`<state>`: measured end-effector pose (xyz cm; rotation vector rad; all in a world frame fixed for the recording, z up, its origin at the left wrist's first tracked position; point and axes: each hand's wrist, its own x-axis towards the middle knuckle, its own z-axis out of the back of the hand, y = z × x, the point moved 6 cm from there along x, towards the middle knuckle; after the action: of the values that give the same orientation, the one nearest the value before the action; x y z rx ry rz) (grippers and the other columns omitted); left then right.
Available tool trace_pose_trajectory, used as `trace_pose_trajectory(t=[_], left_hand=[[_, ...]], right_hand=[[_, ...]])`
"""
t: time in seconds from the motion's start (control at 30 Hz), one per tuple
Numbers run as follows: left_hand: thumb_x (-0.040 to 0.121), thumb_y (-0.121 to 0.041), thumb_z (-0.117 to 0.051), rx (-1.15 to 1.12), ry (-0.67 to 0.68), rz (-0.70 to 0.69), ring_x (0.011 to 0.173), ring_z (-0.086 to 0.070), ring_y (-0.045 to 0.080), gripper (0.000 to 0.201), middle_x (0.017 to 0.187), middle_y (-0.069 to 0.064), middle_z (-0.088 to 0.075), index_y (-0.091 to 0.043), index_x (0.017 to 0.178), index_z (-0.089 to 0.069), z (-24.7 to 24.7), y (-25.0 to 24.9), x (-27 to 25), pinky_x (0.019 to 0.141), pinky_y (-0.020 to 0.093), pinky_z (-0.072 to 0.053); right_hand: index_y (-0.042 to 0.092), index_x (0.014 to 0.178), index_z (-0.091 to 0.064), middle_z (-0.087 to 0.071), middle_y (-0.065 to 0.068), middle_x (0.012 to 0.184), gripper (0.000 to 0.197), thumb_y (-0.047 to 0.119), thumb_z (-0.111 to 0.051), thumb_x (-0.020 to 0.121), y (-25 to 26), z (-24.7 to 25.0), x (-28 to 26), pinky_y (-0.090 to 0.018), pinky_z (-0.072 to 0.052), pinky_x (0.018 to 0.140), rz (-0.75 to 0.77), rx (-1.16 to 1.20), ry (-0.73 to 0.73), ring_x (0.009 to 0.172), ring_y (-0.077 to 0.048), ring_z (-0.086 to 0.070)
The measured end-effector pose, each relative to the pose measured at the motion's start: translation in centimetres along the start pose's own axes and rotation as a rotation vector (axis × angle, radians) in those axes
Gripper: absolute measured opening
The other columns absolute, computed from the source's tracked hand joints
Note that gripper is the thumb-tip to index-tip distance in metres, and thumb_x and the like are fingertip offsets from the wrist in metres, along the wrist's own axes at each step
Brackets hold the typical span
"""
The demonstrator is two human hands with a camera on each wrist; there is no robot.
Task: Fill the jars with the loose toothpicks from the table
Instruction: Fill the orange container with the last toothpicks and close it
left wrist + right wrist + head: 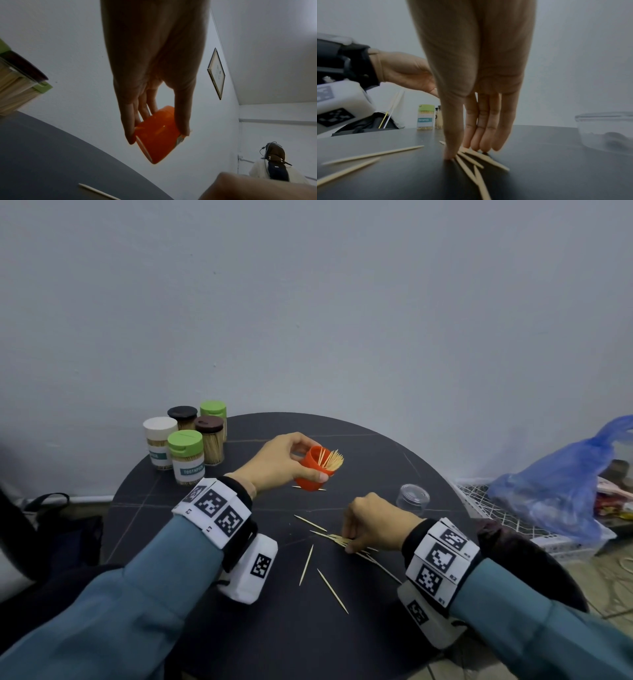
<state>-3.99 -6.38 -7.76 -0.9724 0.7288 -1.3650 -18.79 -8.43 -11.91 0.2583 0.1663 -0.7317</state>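
My left hand (pixel 313 462) grips an orange jar (pixel 308 481) by its side and holds it tilted above the round black table (pixel 376 453). A bunch of toothpicks (pixel 332 458) sticks out of its mouth. In the left wrist view the thumb and fingers of that hand (pixel 157 136) clasp the orange jar (pixel 154 148). My right hand (pixel 346 543) points down at the table's middle, straight fingers and thumb pressing on a small heap of loose toothpicks (pixel 337 540). The right wrist view shows this hand (pixel 467 152) on flat-lying toothpicks (pixel 471 162).
Several capped jars full of toothpicks (pixel 186 446) stand at the table's back left. A clear plastic cup (pixel 412 498) sits just beyond my right hand. Single toothpicks (pixel 306 565) lie nearer me. A blue bag (pixel 561 484) rests on a white wire rack (pixel 479 501) at right.
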Motion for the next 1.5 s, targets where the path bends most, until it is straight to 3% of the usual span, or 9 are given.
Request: trace_pose_trajectory(t=[0.1, 0.3, 0.47, 0.7, 0.93, 1.13, 1.3, 1.43, 1.5], left_hand=[[0.071, -0.016, -0.081, -0.008, 0.004, -0.002, 0.105, -0.056, 0.011, 0.056, 0.114, -0.004, -0.059, -0.016, 0.12, -0.055, 0.0, 0.0, 0.0, 0.072, 0.013, -0.045], [0.071, -0.017, -0.081, -0.01, 0.01, 0.002, 0.105, -0.055, 0.011, 0.055, 0.114, -0.005, -0.058, -0.018, 0.119, -0.054, -0.1, -0.1, 0.0, 0.073, 0.015, -0.044], [0.072, -0.018, -0.08, -0.001, 0.016, 0.002, 0.104, -0.053, 0.01, 0.055, 0.114, -0.006, -0.056, -0.019, 0.12, -0.053, -0.1, -0.2, -0.1, 0.071, 0.014, -0.043], [0.072, -0.018, -0.08, 0.012, 0.015, -0.002, 0.104, -0.053, 0.009, 0.056, 0.113, -0.006, -0.056, -0.017, 0.121, -0.053, -0.1, -0.2, -0.1, 0.069, 0.012, -0.042], [0.072, -0.018, -0.08, 0.017, 0.021, -0.001, 0.105, -0.054, 0.01, 0.056, 0.114, -0.006, -0.057, -0.017, 0.121, -0.053, -0.2, 0.0, -0.1, 0.07, 0.013, -0.043], [0.071, -0.018, -0.081, 0.017, 0.019, 0.001, 0.107, -0.054, 0.011, 0.056, 0.117, -0.004, -0.058, -0.017, 0.121, -0.054, -0.2, 0.0, 0.0, 0.07, 0.013, -0.045], [0.072, -0.018, -0.08, 0.016, 0.024, 0.002, 0.106, -0.053, 0.01, 0.056, 0.116, -0.005, -0.057, -0.017, 0.122, -0.053, -0.2, 0.1, 0.0, 0.069, 0.012, -0.043], [0.072, -0.02, -0.08, 0.017, 0.029, 0.008, 0.108, -0.053, 0.011, 0.057, 0.12, -0.004, -0.056, -0.018, 0.122, -0.053, -0.1, 0.2, 0.1, 0.069, 0.013, -0.043], [0.072, -0.02, -0.08, 0.018, 0.03, 0.008, 0.108, -0.053, 0.011, 0.057, 0.12, -0.003, -0.056, -0.018, 0.122, -0.052, -0.1, 0.3, 0.1, 0.069, 0.013, -0.043]], right_hand=[[0.006, 0.09, -0.073, -0.072, -0.009, 0.092, 0.012, 0.011, -0.07, 0.079, 0.2, 0.2, 0.1, -0.027, -0.053, 0.078, 0.013, -0.045, -0.036, 0.089, -0.022, -0.066], [0.003, 0.087, -0.069, -0.068, -0.012, 0.094, 0.01, 0.008, -0.064, 0.079, 0.1, -0.1, 0.3, -0.038, -0.056, 0.081, -0.019, -0.059, -0.012, 0.088, -0.027, -0.065], [0.001, 0.099, -0.066, -0.064, -0.014, 0.107, 0.021, 0.013, -0.066, 0.083, 0.2, -0.4, 0.4, -0.039, -0.054, 0.086, -0.079, -0.104, 0.108, 0.099, -0.028, -0.062], [0.0, 0.104, -0.064, -0.062, -0.014, 0.111, 0.029, 0.019, -0.067, 0.083, 0.2, -0.5, 0.0, -0.036, -0.053, 0.086, -0.082, -0.178, 0.178, 0.102, -0.029, -0.06], [0.006, 0.09, -0.07, -0.069, -0.008, 0.094, 0.016, 0.012, -0.072, 0.075, -0.7, 0.3, -0.4, -0.029, -0.054, 0.075, -0.017, -0.155, 0.117, 0.081, -0.019, -0.061], [0.005, 0.092, -0.068, -0.069, -0.01, 0.097, 0.02, 0.017, -0.072, 0.076, -0.8, 0.1, -0.5, -0.03, -0.052, 0.075, -0.02, -0.162, 0.111, 0.09, -0.025, -0.063], [0.005, 0.095, -0.067, -0.068, -0.008, 0.1, 0.019, 0.017, -0.067, 0.08, -1.0, 0.3, -0.7, -0.028, -0.048, 0.075, -0.026, -0.158, 0.126, 0.08, -0.017, -0.054], [0.006, 0.093, -0.068, -0.068, -0.01, 0.098, 0.017, 0.017, -0.066, 0.08, -1.4, 0.9, -0.8, -0.031, -0.052, 0.079, -0.037, -0.162, 0.091, 0.089, -0.025, -0.062], [0.006, 0.093, -0.068, -0.069, -0.009, 0.097, 0.015, 0.015, -0.065, 0.08, -1.3, 1.5, -0.9, -0.027, -0.05, 0.076, -0.03, -0.16, 0.054, 0.093, -0.024, -0.064]])
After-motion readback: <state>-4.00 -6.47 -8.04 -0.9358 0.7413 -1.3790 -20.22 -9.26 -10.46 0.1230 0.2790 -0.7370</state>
